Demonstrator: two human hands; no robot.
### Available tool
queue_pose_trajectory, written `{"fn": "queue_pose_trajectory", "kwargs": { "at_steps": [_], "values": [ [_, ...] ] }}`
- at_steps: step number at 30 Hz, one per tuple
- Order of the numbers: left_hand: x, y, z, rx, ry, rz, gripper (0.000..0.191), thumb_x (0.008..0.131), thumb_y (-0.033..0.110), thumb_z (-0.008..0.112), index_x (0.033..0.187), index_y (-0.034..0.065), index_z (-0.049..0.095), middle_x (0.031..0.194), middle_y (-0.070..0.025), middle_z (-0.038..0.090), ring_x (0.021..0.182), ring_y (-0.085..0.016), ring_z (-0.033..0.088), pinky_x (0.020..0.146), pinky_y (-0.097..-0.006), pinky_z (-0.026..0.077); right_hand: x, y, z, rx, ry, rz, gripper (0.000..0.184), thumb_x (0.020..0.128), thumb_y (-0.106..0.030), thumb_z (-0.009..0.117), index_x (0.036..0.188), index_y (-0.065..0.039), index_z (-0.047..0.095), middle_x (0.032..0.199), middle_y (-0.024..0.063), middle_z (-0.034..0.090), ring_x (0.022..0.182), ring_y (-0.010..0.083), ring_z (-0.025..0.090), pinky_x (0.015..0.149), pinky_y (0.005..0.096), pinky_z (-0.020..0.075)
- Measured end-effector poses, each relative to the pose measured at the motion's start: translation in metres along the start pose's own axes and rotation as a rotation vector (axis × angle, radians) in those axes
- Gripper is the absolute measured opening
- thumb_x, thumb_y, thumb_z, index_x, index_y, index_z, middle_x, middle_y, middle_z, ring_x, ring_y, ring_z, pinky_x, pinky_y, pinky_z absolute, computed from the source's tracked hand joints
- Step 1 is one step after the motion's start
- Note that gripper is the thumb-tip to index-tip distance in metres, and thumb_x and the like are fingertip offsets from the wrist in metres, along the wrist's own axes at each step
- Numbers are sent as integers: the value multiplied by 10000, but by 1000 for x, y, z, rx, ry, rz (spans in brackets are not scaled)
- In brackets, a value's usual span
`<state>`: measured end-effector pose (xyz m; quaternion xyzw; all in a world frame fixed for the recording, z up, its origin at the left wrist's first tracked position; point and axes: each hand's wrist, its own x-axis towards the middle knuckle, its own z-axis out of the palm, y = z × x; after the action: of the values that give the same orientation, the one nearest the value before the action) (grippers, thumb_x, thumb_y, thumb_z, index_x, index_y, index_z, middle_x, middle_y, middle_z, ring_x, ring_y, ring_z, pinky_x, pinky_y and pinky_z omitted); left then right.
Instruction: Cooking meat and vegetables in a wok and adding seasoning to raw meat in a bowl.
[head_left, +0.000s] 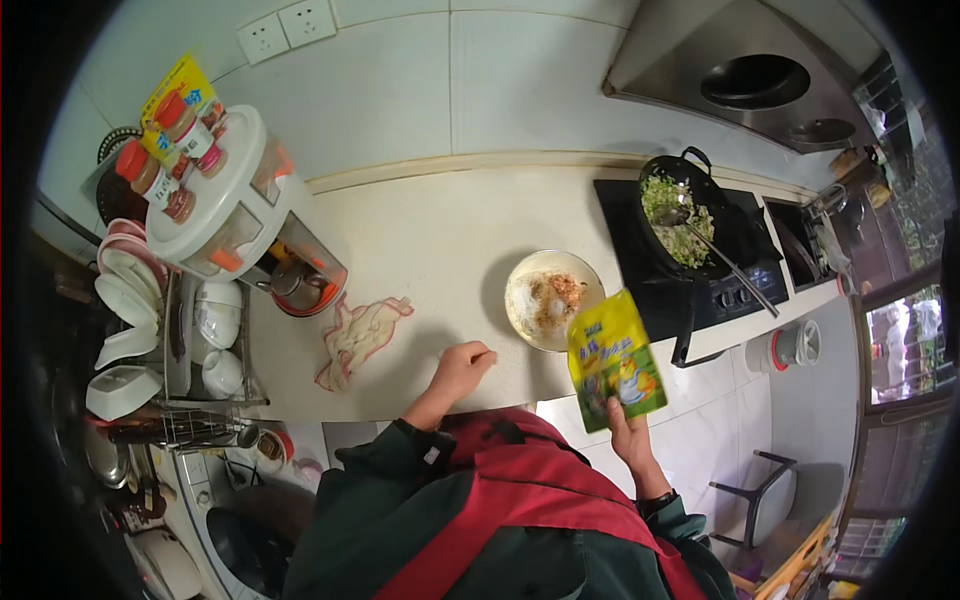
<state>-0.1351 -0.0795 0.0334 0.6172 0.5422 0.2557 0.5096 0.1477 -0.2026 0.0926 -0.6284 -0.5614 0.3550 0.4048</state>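
My right hand grips the lower edge of a yellow and green seasoning pouch, its thumb lying across the printed front. The pouch hangs past the counter's front edge, and its top corner overlaps the rim of a bowl in the view. In that pale bowl lie white powder and heaps of brown and reddish seasoning. Left of the bowl, my left hand hovers over or rests on the counter's front part, fingers curled in; nothing shows in it. A crumpled cream cloth with a red border lies farther left.
A black wok of chopped greens, with a metal ladle in it, stands on the hob. At left are a white storage rack topped with red-capped spice jars and a dish rack of white bowls. A range hood overhangs.
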Motion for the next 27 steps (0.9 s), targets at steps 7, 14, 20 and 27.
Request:
{"fn": "queue_pose_trajectory", "kwargs": {
  "at_steps": [7, 14, 20, 27],
  "values": [
    [-7, 102, 45, -710, -599, 10, 218, 906, 213, 553, 1012, 25, 581, 784, 16, 559, 637, -55, 488, 526, -204, 401, 39, -49, 28, 485, 24, 326, 420, 960, -418, 394, 1192, -73, 458, 953, 27, 562, 755, 103, 529, 644, 267, 449],
    [-1, 114, 62, -690, -245, 10, 231, 939, 240, 480, 883, 33, 568, 647, 21, 499, 529, -51, 426, 467, -207, 348, 51, -69, 38, 400, 358, 59, 350, 949, -329, 446, 1085, -15, 520, 898, 93, 600, 737, 191, 566, 616, 318, 454],
    [-5, 105, 99, -770, -36, -120, 354, 953, 306, 414, 803, 29, 576, 563, 13, 483, 420, -75, 391, 379, -254, 288, 61, -45, 42, 15, 211, 100, 314, 956, -235, 452, 871, 47, 563, 638, 103, 565, 613, 103, 481, 502, 319, 400],
    [-12, 102, 102, -869, -42, -195, 434, 948, 372, 412, 710, 41, 562, 475, 19, 429, 369, -84, 379, 354, -272, 287, 63, -21, 47, 57, 334, 38, 355, 952, -229, 449, 771, 53, 568, 588, 184, 571, 478, 226, 550, 444, 361, 382]
  ]
}}
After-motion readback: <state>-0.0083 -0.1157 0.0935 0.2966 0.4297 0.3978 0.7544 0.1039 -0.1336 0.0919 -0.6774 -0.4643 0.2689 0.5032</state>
